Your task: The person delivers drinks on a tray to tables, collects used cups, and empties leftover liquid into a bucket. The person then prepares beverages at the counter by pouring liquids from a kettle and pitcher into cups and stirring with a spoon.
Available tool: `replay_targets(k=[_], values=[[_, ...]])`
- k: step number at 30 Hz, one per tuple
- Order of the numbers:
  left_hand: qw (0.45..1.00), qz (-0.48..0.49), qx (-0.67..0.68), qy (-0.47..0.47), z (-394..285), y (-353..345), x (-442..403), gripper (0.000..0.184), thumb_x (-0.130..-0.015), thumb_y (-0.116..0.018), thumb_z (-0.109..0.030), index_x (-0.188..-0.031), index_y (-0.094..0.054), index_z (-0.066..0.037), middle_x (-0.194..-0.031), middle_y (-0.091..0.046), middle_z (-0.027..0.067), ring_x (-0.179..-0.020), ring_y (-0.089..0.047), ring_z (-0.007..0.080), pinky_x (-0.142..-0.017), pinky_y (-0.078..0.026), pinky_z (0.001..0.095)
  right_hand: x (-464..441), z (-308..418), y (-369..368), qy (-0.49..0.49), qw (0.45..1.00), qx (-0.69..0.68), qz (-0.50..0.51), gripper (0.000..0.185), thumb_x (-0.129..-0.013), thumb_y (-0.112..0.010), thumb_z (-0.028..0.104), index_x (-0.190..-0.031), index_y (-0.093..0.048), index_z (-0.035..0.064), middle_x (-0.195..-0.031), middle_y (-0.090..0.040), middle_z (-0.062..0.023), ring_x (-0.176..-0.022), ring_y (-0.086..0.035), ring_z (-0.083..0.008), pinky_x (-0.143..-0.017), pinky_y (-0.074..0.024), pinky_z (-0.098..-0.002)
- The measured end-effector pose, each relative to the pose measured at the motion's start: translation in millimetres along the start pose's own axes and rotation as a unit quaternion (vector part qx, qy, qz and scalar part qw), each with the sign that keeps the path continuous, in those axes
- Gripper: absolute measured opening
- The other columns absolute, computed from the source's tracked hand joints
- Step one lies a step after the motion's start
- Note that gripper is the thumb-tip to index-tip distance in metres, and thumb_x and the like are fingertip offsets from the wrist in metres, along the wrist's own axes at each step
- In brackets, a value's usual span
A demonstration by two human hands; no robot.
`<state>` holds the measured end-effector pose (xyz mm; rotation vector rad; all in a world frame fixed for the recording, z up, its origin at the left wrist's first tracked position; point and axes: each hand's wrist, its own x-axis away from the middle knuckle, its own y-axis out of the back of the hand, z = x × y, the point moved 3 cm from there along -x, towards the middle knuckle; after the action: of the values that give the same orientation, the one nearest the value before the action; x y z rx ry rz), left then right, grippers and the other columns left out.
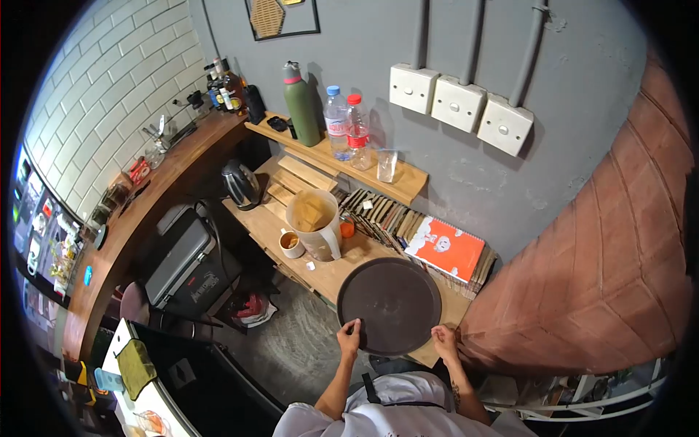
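Note:
A round dark brown serving tray (pixel 389 302) lies over the front of the wooden table, its near edge toward my body. My left hand (pixel 349 338) is closed on the tray's near left rim, thumb on top. Just beside the right rim is my right hand (pixel 445 344), its fingers curled together. Whether it touches the tray or pinches something small, I cannot tell. Beyond the tray stands a large translucent pitcher (pixel 314 222) with brown contents. Next to the pitcher is a white cup (pixel 291 245) holding something brownish. A small white paper piece (pixel 311 266) lies near them.
A row of books (pixel 378 215) lines the wall, with an orange and white notebook (pixel 445 247) on top. A narrow shelf (pixel 404 182) above carries a green bottle (pixel 301 105) and plastic bottles. A kettle (pixel 241 185) stands at the table's far left, a grey cooler box (pixel 182 258) below.

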<state>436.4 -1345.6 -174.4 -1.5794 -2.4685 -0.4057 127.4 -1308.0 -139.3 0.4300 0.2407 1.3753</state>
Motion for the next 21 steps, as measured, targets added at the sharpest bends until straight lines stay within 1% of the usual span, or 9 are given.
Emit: replay_targets(k=[1, 4, 6, 8, 13, 16, 18, 20, 21], values=[[0.999, -0.045, -0.013, -0.021, -4.1, 0.6, 4.1, 0.03, -0.085, -0.079, -0.028, -0.096, -0.077, 0.001, -0.087, -0.074, 0.0104, -0.083, -0.065, 0.0149, -0.082, -0.051, 0.0308, -2.0, -3.6, -0.4, -0.015, 1.0, -0.007, -0.006, 0.006, -0.093, -0.062, 0.001, -0.096, -0.066, 0.0031, -0.08, -0.062, -0.0022, -0.071, -0.058, -0.0084, -0.063, -0.0463, -0.0235], [0.995, -0.081, -0.052, -0.024, -19.2, 23.2, 17.3, 0.032, -0.082, -0.082, -0.028, -0.094, -0.077, 0.0, -0.087, -0.074, 0.0108, -0.082, -0.066, 0.0149, -0.08, -0.052, 0.0311, -7.7, 30.3, -2.3, -0.065, 0.997, -0.044, 0.008, 0.007, -0.093, -0.065, 0.007, -0.099, -0.061, 0.0068, -0.09, -0.06, -0.0054, -0.08, -0.059, -0.0148, -0.07, -0.0481, -0.0288], [0.994, -0.105, -0.038, -0.009, -30.5, 51.2, 32.3, 0.031, -0.078, -0.084, -0.026, -0.094, -0.077, 0.0, -0.087, -0.075, 0.0108, -0.083, -0.066, 0.0155, -0.081, -0.052, 0.0315, -18.0, 45.0, -7.7, 0.069, 0.992, 0.097, -0.041, 0.013, -0.091, -0.068, 0.011, -0.103, -0.062, 0.0091, -0.098, -0.058, -0.0081, -0.096, -0.058, -0.02, -0.082, -0.0468, -0.0341], [0.995, -0.096, -0.026, -0.012, -29.1, 85.8, 48.8, 0.029, -0.077, -0.085, -0.023, -0.093, -0.077, 0.0, -0.088, -0.075, 0.0112, -0.083, -0.067, 0.0161, -0.082, -0.052, 0.0314, -30.2, 56.9, -23.8, 0.01, 0.999, 0.029, 0.021, 0.03, -0.09, -0.069, 0.012, -0.119, -0.06, 0.0088, -0.114, -0.06, -0.0107, -0.114, -0.053, -0.024, -0.098, -0.0422, -0.0364], [0.987, -0.157, -0.019, -0.01, -48.5, 182.9, 107.2, 0.049, -0.076, -0.084, -0.016, -0.121, -0.07, -0.003, -0.116, -0.071, 0.014, -0.109, -0.065, 0.0196, -0.1, -0.046, 0.0317, -42.8, 148.7, -97.6, 0.107, 0.969, -0.069, 0.21, 0.039, -0.088, -0.07, 0.008, -0.125, -0.058, 0.0062, -0.122, -0.06, -0.0089, -0.117, -0.053, -0.0218, -0.103, -0.0395, -0.0338], [0.962, -0.272, 0.023, -0.012, -68.5, 234.0, 156.0, 0.059, -0.078, -0.08, -0.012, -0.133, -0.061, -0.002, -0.126, -0.067, 0.0152, -0.115, -0.062, 0.0212, -0.103, -0.044, 0.0323, -36.9, 180.0, -166.2, 0.147, 0.922, -0.108, 0.341, 0.038, -0.088, -0.069, 0.006, -0.124, -0.058, 0.0042, -0.123, -0.06, -0.0078, -0.118, -0.053, -0.0204, -0.104, -0.0387, -0.0326], [0.939, -0.341, 0.045, 0.006, -72.0, 262.4, 193.4, 0.061, -0.084, -0.075, -0.01, -0.14, -0.053, -0.002, -0.135, -0.06, 0.0161, -0.123, -0.057, 0.0217, -0.107, -0.04, 0.0327, -17.6, 210.5, -211.7, 0.189, 0.891, -0.109, 0.399, 0.038, -0.087, -0.068, 0.005, -0.123, -0.058, 0.0026, -0.122, -0.06, -0.0074, -0.117, -0.054, -0.0198, -0.103, -0.0393, -0.0324], [0.884, -0.455, 0.076, -0.074, -67.4, 290.3, 231.7, 0.063, -0.089, -0.07, -0.008, -0.147, -0.044, -0.003, -0.146, -0.05, 0.0158, -0.13, -0.051, 0.0222, -0.111, -0.036, 0.0332, 11.8, 244.0, -254.3, 0.22, 0.853, -0.153, 0.447, 0.036, -0.085, -0.068, 0.003, -0.12, -0.06, 0.0023, -0.119, -0.061, -0.0075, -0.113, -0.056, -0.0197, -0.101, -0.0408, -0.0324], [0.854, -0.508, 0.071, -0.091, -53.8, 301.7, 252.4, 0.071, -0.093, -0.066, -0.006, -0.154, -0.03, -0.004, -0.156, -0.037, 0.0149, -0.135, -0.045, 0.0237, -0.113, -0.032, 0.0331, 32.8, 266.5, -270.1, 0.259, 0.838, -0.146, 0.458, 0.034, -0.084, -0.069, 0.003, -0.118, -0.061, 0.0029, -0.114, -0.062, -0.0063, -0.106, -0.057, -0.0178, -0.098, -0.0423, -0.0313]])
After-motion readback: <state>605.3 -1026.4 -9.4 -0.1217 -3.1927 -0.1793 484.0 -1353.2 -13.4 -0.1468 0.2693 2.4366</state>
